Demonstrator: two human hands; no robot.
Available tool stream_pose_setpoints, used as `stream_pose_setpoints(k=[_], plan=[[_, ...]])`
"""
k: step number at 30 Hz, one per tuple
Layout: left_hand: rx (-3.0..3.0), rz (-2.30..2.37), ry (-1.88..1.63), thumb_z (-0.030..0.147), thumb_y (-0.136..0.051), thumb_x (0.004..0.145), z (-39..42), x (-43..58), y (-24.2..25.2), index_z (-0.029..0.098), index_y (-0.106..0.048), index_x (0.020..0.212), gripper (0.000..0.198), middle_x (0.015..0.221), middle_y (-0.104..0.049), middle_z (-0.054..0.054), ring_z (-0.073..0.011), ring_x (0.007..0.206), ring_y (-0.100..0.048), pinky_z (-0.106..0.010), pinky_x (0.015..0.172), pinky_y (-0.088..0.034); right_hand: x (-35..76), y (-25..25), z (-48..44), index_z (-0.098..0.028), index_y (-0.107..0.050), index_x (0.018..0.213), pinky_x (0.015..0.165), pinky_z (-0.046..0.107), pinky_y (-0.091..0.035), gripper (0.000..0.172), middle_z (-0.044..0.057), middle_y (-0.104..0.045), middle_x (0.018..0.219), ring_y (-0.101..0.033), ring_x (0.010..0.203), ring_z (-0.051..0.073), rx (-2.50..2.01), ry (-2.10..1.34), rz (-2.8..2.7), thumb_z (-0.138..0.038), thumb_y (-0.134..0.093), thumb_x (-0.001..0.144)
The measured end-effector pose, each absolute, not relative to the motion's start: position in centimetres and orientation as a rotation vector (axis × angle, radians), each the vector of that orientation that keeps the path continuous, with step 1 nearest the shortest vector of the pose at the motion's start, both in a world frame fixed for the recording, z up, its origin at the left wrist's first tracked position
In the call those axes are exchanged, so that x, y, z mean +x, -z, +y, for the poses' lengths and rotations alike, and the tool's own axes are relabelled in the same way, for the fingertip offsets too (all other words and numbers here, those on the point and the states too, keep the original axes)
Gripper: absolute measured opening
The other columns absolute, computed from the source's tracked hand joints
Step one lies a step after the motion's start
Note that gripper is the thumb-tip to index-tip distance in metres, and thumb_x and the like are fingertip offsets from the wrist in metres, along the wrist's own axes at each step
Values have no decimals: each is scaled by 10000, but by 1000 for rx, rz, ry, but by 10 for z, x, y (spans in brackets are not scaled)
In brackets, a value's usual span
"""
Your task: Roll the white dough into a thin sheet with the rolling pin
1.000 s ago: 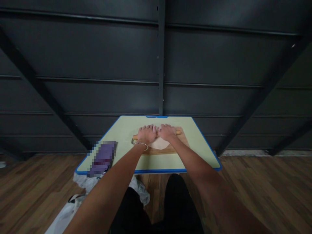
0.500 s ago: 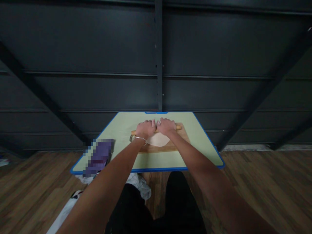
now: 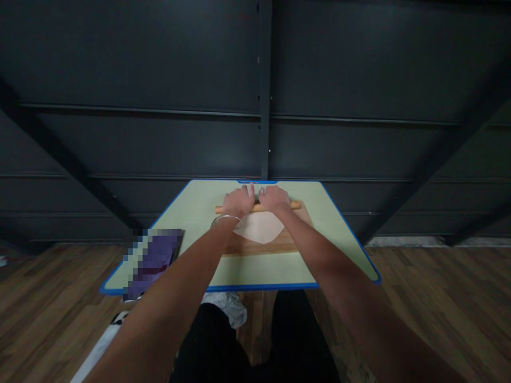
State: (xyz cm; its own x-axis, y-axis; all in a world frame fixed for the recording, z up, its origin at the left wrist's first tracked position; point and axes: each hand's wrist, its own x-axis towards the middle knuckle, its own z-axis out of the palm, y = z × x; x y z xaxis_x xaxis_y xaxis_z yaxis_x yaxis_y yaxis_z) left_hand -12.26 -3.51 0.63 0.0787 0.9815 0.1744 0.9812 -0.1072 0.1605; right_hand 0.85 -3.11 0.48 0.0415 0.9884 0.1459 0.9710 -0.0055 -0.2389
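A wooden rolling pin [image 3: 258, 208] lies crosswise near the far side of a wooden board [image 3: 255, 248]. My left hand [image 3: 239, 201] is closed over its left part, and a thin bangle circles that wrist. My right hand [image 3: 274, 197] grips the pin's right part, the two thumbs close together. Both ends of the pin stick out past my hands. On the board, on my side of the pin, a pale flat sheet of dough [image 3: 261, 227] is spread; its far edge is hidden by the pin and hands.
The board rests on a pale green table [image 3: 255, 271] with a blue rim. A pixelated purple item [image 3: 157, 260] lies at the table's left front. Below hangs or lies a crumpled pale bag [image 3: 229, 308]. A dark panelled wall [image 3: 179, 143] rises behind the table.
The rolling pin and both hands have moved slightly away from me, and more of the dough shows on the near side. The view has shifted a little too.
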Motion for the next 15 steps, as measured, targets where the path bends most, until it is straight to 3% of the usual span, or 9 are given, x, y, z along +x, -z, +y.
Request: stream_pose_setpoints(k=[6, 15], plan=[[2240, 2132, -440, 534, -50, 1084, -16, -123, -2, 99, -764, 1152, 839, 1164, -763, -241, -359, 1104, -734, -443, 934, -549, 10, -2, -18, -129, -794, 1146, 974, 345, -530, 496, 213, -761, 1216, -726, 1150, 294, -2071, -103, -1946, -396, -379, 1095], [2262, 2155, -444, 519, -32, 1091, -3, -122, -5, 80, -773, 1176, 865, 1153, -764, -248, -328, 1122, -726, -406, 959, -543, 11, -2, 1, -125, -798, 1165, 977, 343, -535, 468, 219, -755, 1235, -724, 1166, 291, -2086, -116, -1939, -373, -411, 1078]])
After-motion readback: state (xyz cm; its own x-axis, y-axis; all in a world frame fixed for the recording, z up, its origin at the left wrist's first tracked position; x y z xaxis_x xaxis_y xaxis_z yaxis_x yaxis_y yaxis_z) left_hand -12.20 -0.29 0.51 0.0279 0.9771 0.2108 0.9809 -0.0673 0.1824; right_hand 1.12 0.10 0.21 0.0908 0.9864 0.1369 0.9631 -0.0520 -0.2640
